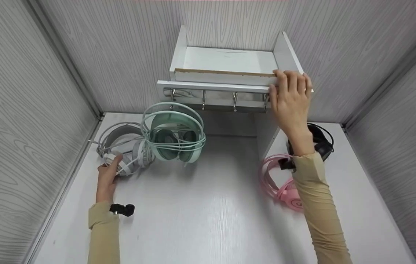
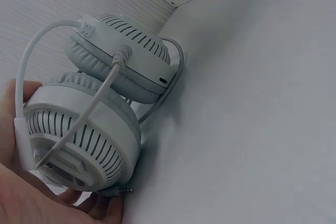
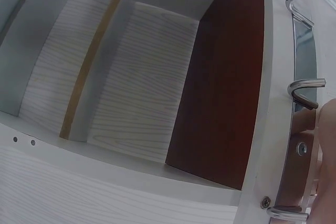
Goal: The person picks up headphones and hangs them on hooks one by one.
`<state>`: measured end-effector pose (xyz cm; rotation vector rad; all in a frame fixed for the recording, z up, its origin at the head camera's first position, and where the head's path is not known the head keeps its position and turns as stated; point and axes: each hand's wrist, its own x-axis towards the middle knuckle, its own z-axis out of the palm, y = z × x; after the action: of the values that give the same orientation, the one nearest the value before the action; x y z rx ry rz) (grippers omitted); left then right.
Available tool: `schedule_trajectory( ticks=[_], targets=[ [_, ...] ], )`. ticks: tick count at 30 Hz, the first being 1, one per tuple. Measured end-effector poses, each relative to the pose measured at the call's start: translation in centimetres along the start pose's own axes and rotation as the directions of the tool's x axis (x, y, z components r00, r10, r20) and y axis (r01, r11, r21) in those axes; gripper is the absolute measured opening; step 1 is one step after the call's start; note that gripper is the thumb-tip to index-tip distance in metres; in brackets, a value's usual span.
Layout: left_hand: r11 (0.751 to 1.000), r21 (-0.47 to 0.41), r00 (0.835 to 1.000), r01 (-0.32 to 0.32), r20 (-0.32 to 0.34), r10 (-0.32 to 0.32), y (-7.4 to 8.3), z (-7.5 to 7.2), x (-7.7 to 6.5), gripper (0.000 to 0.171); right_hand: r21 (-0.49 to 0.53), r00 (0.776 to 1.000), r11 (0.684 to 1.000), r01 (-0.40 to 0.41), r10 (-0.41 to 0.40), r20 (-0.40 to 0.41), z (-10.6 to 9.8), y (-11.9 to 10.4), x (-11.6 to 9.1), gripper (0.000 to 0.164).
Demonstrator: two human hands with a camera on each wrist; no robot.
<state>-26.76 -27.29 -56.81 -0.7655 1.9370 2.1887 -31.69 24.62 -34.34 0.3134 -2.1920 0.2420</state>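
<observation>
My left hand (image 1: 107,178) grips one ear cup of the white headphones (image 1: 145,154) at the left of the table. In the left wrist view, the slatted white ear cup (image 2: 86,124) has my fingers around its lower side, and a cable crosses it. My right hand (image 1: 291,99) holds the right front edge of a white shelf (image 1: 226,60), its fingers over the top beside the rightmost hook. Mint-green headphones (image 1: 193,156), their cable wound around them, hang at the left end of the hook rail (image 1: 215,86).
Pink headphones (image 1: 290,196) lie on the white table (image 1: 208,220) under my right forearm, with black headphones (image 1: 323,148) behind them. Several metal hooks (image 1: 234,101) stick out along the rail. Wood-grain panels (image 1: 21,110) stand on both sides and behind.
</observation>
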Motion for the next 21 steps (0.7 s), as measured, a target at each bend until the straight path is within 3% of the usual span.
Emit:
schedule_trajectory(
  ticks=[5,13,21],
  targets=[
    [0.998,0.014,0.996,-0.066,-0.064,0.066,-0.4,0.6,-0.3,0.102,0.003,1.000,1.000,-0.002,0.002,0.001,0.0,0.0,0.0,0.043],
    [0.985,-0.080,0.984,-0.153,-0.109,0.144,-1.2,1.3,-0.8,0.093,0.011,1.000,1.000,0.006,-0.006,0.005,-0.1,-0.1,0.0,0.042],
    [0.931,-0.216,0.949,-0.293,-0.188,0.255,-1.9,0.7,-1.8,0.078,0.014,1.000,1.000,0.005,-0.005,0.005,-0.2,-0.1,0.0,0.042]
  ],
)
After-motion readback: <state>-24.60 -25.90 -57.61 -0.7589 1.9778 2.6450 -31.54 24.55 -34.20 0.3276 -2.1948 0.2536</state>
